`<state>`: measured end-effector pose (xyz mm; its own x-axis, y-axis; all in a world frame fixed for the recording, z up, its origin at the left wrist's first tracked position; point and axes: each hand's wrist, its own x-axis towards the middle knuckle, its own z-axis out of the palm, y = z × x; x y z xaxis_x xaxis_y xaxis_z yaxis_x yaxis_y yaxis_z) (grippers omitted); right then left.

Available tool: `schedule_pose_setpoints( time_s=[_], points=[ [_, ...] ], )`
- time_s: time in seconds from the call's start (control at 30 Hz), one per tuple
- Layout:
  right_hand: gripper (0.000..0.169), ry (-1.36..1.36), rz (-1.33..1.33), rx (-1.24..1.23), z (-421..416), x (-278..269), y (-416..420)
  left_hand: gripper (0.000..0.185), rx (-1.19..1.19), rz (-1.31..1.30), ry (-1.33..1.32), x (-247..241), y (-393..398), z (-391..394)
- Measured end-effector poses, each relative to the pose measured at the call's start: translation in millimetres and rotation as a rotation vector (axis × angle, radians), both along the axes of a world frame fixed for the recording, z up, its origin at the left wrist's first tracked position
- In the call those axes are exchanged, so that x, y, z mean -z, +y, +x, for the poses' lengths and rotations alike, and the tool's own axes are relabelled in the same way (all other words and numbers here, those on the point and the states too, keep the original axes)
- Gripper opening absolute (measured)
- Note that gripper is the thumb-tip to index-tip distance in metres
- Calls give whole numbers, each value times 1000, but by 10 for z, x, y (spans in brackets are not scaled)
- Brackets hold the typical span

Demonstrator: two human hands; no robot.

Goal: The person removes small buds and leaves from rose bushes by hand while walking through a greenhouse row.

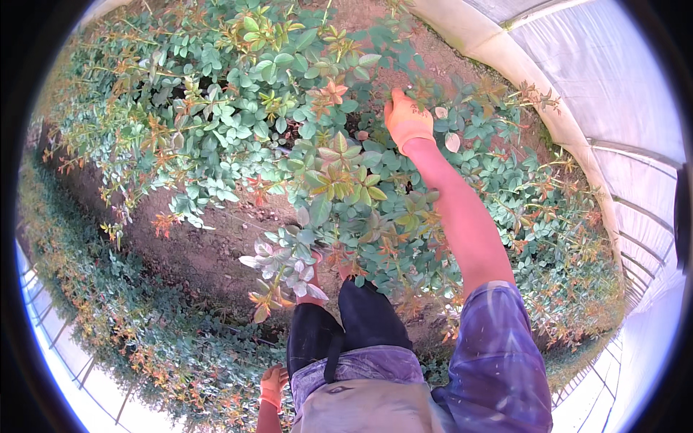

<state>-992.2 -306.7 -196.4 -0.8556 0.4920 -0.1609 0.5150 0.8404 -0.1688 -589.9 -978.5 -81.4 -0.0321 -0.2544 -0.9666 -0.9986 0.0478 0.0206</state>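
Observation:
Rose bushes [335, 168] with green and reddish young leaves stand before me. My right hand [409, 116], in an orange work glove that bears writing, reaches out into the foliage at the far side of the bushes. Its fingertips point away from me and are partly among leaves; whether they grip a stem cannot be told. Two pale pinkish leaves [452, 142] are just right of its wrist. My left hand [274, 379], in an orange glove with bare-looking fingertips, hangs low beside my hip, its fingers loosely curled, near the row of plants behind.
Bare brown soil [216, 243] forms a path between the bushes and a second plant row [178, 346] at the lower left. A pale plastic greenhouse wall [601, 70] with curved ribs rises at the right. Whitish-pink leaves [292, 270] hang close to my legs.

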Motion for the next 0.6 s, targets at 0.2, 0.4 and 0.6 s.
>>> schedule_pose_setpoints(
  time_s=[0.2, 0.4, 0.6],
  points=[
    [23, -468, -176, -360, 473, 166, 40, 30, -94, 11, 42, 86, -95, 30],
    [35, -544, -334, -206, 875, 15, 65, 32, -40, 29, 15, 198, -253, -6],
    [36, -483, -306, -71, 945, -221, 115, 36, 14, 20, 51, 211, -316, -158]
  ],
)
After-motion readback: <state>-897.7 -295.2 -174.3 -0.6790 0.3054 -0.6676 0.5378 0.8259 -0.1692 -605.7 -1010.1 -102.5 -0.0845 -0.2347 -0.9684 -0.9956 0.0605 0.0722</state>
